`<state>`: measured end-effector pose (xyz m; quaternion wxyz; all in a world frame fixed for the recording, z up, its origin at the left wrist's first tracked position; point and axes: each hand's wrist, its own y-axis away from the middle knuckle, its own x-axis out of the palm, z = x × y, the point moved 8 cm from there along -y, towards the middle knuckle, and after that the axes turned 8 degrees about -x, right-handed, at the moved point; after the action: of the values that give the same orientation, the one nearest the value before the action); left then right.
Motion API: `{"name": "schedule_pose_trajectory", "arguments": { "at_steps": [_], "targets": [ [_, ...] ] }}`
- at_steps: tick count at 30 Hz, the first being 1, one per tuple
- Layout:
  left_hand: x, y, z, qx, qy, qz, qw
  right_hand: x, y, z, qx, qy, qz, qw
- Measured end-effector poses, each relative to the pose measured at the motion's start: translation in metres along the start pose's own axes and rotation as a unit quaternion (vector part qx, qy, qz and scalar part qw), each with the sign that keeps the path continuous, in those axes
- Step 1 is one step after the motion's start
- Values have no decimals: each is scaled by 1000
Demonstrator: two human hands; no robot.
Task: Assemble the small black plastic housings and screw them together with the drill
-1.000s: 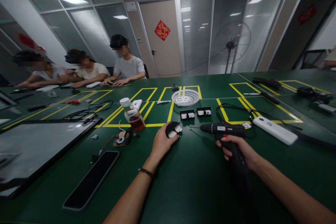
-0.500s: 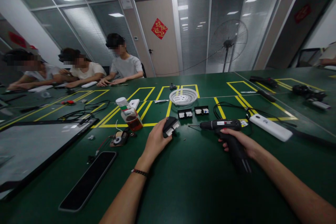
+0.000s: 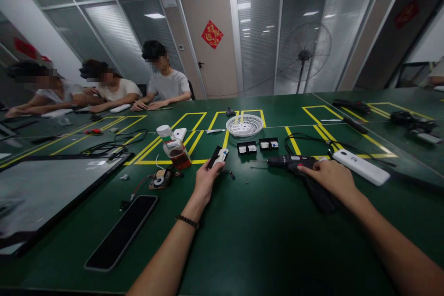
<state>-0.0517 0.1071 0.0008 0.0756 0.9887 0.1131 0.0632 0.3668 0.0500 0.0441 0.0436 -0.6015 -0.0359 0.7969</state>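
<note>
My left hand [image 3: 207, 178] is closed around a small black housing with a white inside [image 3: 219, 156], its white side turned up. On the table just right of that hand lies a small dark piece [image 3: 232, 175]. My right hand [image 3: 331, 176] grips a black cordless drill [image 3: 289, 162] from above, around its rear and handle; some of the fingers are hidden. The drill lies low over the table, its long thin bit pointing left. Two similar black-and-white housings, a left one [image 3: 247, 147] and a right one [image 3: 268, 144], sit beyond the hands.
A white basket [image 3: 244, 126] stands behind the housings. On the left are a bottle of reddish-brown liquid [image 3: 176, 150], a coil-like part with wires [image 3: 160, 179], a phone [image 3: 121, 233] and a large framed panel [image 3: 58, 199]. A white power bank [image 3: 362, 167] and cables lie right. People sit at far left.
The housing in my left hand has turned its white side up, and a small dark piece now shows on the table. My right hand has shifted over the top of the drill, which has tilted.
</note>
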Motion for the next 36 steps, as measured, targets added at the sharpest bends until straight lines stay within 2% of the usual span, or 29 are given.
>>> {"name": "schedule_pose_trajectory", "arguments": {
  "at_steps": [3,5,7,9,11,13,17,20,23,29,33,36],
  "targets": [
    [0,-3,8,-32,60,10,998,-18,5,25,-38,47,-64,996],
    [0,-3,10,-39,80,9,996,-28,8,55,-108,21,-111,988],
    [1,-2,12,-47,98,12,994,-27,7,92,-197,-51,-99,974],
    [3,-2,15,-58,113,18,992,-11,2,133,-282,-131,-20,950],
    [4,-2,16,-65,125,25,990,8,-6,170,-334,-162,38,928],
    [3,-2,16,-63,139,28,988,30,-17,201,-357,-177,73,914],
    [-2,-3,15,-57,157,19,986,74,-40,242,-349,-175,100,915],
    [-3,-4,18,-62,166,26,984,94,-50,259,-347,-156,97,920],
    [-1,-5,19,-58,175,41,982,103,-50,267,-361,-137,92,918],
    [5,-2,21,-56,158,44,985,102,-38,266,-385,-45,43,921],
    [7,0,21,-69,161,45,984,99,-26,267,-413,79,5,907],
    [8,1,20,-74,161,44,983,98,-20,266,-418,128,-5,899]
  ]
}}
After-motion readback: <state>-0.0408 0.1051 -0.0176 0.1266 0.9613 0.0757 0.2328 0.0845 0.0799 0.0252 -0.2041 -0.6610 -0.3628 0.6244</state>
